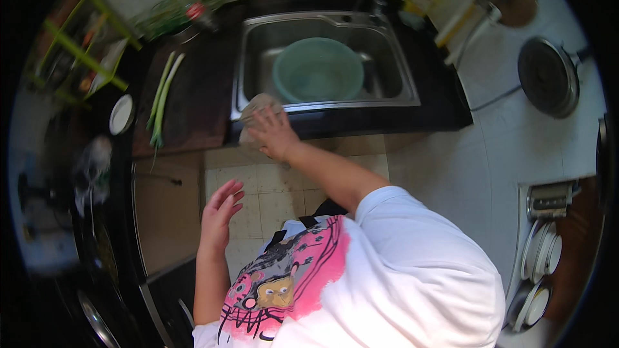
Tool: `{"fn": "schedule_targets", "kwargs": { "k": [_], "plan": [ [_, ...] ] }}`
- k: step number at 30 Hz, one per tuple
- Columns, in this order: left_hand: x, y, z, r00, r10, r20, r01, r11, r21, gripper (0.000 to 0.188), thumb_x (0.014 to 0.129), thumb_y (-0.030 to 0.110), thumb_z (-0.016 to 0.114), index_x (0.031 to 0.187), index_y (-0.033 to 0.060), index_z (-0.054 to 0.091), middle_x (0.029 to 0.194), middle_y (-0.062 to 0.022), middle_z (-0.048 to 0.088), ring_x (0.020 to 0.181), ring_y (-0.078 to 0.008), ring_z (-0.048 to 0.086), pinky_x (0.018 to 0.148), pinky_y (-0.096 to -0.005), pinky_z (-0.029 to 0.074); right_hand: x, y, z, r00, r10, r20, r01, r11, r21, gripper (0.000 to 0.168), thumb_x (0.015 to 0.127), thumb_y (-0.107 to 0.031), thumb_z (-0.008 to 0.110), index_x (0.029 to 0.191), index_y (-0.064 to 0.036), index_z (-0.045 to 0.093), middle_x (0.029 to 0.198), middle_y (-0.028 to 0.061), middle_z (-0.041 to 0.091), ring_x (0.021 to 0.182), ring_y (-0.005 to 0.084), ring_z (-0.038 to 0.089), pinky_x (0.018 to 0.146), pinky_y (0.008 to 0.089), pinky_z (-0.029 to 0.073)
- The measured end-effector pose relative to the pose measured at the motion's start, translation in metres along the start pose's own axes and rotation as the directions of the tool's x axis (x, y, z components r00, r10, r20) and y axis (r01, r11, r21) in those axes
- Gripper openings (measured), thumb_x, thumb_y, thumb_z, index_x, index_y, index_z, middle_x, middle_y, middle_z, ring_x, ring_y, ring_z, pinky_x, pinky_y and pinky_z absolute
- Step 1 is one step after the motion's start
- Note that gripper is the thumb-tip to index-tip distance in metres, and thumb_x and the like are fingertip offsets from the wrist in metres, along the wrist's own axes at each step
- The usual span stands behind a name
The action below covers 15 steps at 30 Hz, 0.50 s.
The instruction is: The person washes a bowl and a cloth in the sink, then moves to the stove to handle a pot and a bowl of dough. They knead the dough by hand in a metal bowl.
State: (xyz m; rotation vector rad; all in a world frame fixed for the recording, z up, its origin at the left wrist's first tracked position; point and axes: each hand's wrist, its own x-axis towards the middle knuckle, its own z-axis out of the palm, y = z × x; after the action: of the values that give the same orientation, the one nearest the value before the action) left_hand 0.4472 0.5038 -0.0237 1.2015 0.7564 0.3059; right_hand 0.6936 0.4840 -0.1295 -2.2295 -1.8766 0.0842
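Observation:
My right hand (272, 133) lies spread on a beige cloth (261, 104) at the front left corner of the sink, pressing it over the metal rim and the dark counter edge. My left hand (223, 212) is held in the air in front of my body, fingers apart and holding nothing. A green plastic basin (318, 70) with what looks like water sits in the stainless steel sink (256, 41). Left of the sink, two green onion stalks (166, 92) lie on a dark brown board (203, 101).
A small white dish (121, 114) is left of the board. Leafy greens (164, 12) and a bottle with a red label (197, 12) stand behind it. The faucet (378, 7) is behind the sink. A round electric hot plate (546, 77) and stacked plates (541, 251) are at right.

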Motion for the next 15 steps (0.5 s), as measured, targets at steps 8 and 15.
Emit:
{"fn": "schedule_targets", "kwargs": {
  "k": [8, 15],
  "plan": [
    [0.052, -0.006, 0.014, 0.994, -0.102, -0.040, 0.101, 0.995, -0.010, 0.039, 0.089, 0.021, 0.049, 0.124, 0.0033, 0.043, 0.118, -0.0118, 0.053, 0.104, -0.0209, 0.054, 0.084, -0.0312, 0.043, -0.111, 0.133, -0.029, 0.990, 0.097, -0.098, -0.083, 0.988, 0.132, 0.044, 0.068, -0.018, 0.057, 0.113, -0.014, 0.056, 0.141, 0.0057, 0.028, 0.132, 0.0292, 0.019, 0.105, 0.0484, 0.017],
    [0.094, -0.026, 0.040, 0.963, -0.265, -0.055, 0.256, 0.959, -0.124, 0.035, 0.090, 0.021, 0.048, 0.120, 0.0044, 0.046, 0.112, -0.0100, 0.056, 0.099, -0.0196, 0.055, 0.080, -0.0298, 0.045, -0.289, 0.318, -0.065, 0.842, 0.398, -0.364, -0.395, 0.915, 0.085, 0.045, 0.063, -0.003, 0.052, 0.106, -0.011, 0.059, 0.136, 0.0103, 0.036, 0.129, 0.0329, 0.026, 0.103, 0.0445, 0.026]
  ]
}}
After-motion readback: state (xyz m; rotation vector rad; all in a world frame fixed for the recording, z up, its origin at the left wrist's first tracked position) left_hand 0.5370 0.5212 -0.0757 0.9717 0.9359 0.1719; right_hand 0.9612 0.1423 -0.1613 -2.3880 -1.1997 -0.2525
